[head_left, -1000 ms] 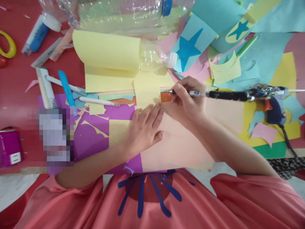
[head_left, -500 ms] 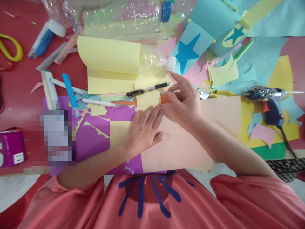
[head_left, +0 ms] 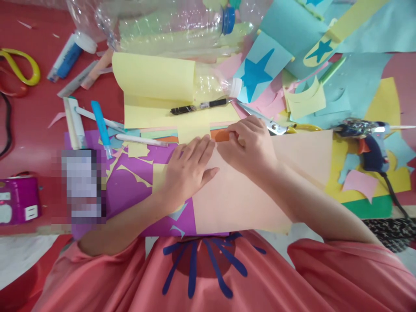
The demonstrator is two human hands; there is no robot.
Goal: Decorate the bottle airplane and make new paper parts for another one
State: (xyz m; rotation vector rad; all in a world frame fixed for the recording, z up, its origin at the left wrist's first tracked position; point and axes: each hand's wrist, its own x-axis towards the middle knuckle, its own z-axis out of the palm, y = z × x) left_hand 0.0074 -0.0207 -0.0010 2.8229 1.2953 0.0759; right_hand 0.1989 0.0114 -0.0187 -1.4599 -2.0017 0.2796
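My left hand point(head_left: 191, 169) lies flat, fingers spread, over a pale yellow paper strip point(head_left: 194, 131) and the left part of a peach sheet point(head_left: 243, 199). Just right of it, my right hand point(head_left: 248, 141) rests at the top edge of the peach sheet with its fingers curled in; whether anything is between them is hidden. Beyond both hands a black pen point(head_left: 199, 106) lies on yellow paper, by a clear bottle point(head_left: 211, 82) partly wrapped in a yellow sheet point(head_left: 154, 78). Scissors point(head_left: 274, 126) lie past my right hand.
A phone point(head_left: 81, 184) sits at the left on purple paper point(head_left: 126, 186), near markers point(head_left: 101, 125). A glue gun point(head_left: 373, 143) with its cord is at the right. Large clear bottles point(head_left: 169, 21) and blue paper with stars point(head_left: 258, 73) lie at the back.
The pen has moved a little away and left, from beside my right fingers. My right hand's fingers have curled in. My left hand and the strip have shifted slightly left.
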